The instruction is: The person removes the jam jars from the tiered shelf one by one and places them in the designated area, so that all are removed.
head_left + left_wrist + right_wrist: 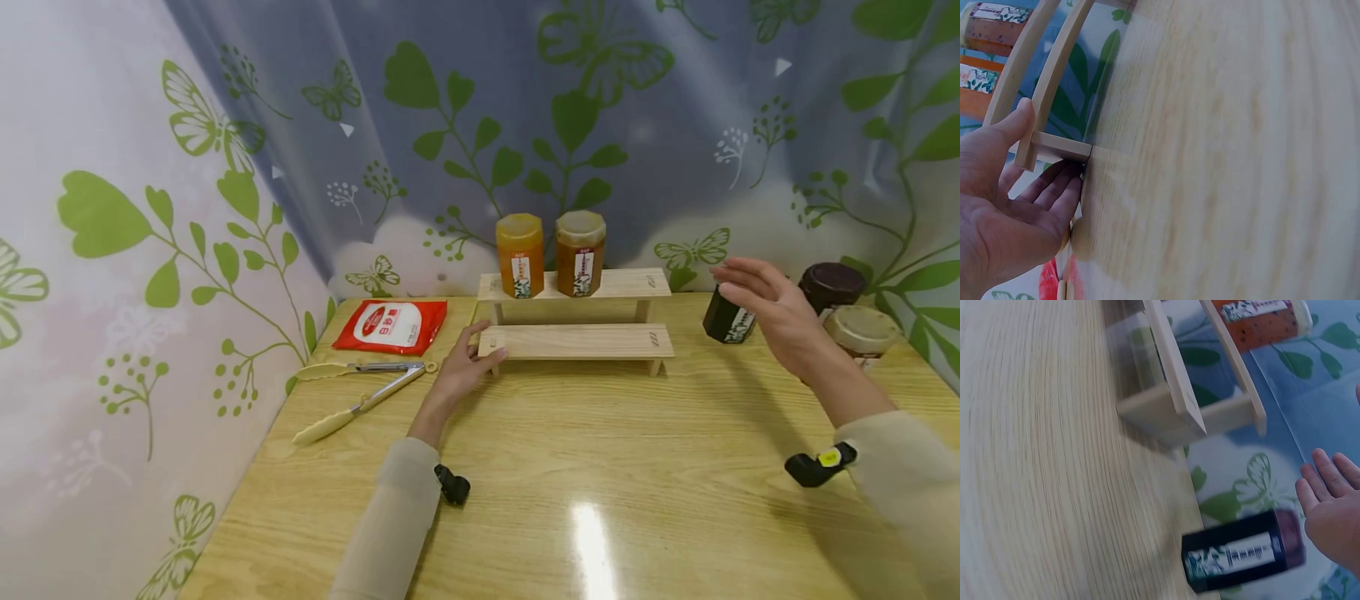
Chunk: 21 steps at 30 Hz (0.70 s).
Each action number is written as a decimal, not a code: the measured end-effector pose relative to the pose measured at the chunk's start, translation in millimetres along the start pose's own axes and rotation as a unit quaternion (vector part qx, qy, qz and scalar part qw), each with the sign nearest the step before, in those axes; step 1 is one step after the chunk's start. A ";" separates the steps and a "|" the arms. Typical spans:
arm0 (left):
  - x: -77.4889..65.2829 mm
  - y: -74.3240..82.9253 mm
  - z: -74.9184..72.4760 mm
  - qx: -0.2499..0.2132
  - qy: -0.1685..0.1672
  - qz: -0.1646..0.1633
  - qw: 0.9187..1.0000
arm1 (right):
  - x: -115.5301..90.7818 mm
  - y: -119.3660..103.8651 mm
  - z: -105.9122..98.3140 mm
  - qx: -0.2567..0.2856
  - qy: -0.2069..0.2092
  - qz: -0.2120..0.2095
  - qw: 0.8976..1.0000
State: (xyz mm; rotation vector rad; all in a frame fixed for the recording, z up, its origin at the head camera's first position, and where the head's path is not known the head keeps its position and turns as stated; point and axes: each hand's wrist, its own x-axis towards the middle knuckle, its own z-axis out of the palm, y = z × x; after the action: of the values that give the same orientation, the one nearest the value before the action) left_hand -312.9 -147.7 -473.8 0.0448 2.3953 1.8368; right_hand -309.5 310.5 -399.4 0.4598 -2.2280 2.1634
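A two-tier wooden stand (576,342) is at the back of the table. My left hand (461,371) holds the left end of its lower step, the thumb on the board and the fingers by the end leg (1063,147). On the upper tier are an orange jar (520,258) and an amber jar with a pale lid (580,260). At the right, my right hand (772,312) is raised beside a dark labelled jar (722,321), partly covering it in the head view. The right wrist view shows those fingers straight, apart from the dark jar (1241,550).
Behind the right hand stand a jar with a dark lid (832,283) and one with a cream lid (862,329). At the left lie a red and white packet (390,325) and metal tongs (390,385) with cream tips. Patterned cloth (465,108) hangs behind the table.
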 end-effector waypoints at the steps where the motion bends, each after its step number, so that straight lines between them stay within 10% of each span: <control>1: 0.0 -0.1 -0.1 0.001 0.000 0.000 1.000 | 2.2 0.4 3.7 -0.007 -0.002 0.003 1.000; 21: -2.0 4.4 -1.0 0.011 -0.005 -0.009 1.000 | 42.8 -4.5 73.2 -0.038 -0.026 0.028 0.999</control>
State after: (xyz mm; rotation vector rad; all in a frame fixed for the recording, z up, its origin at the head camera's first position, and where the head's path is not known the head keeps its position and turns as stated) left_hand -311.2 -147.6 -469.2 0.0333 2.4012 1.7991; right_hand -334.8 230.1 -390.0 0.4635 -2.3690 2.1056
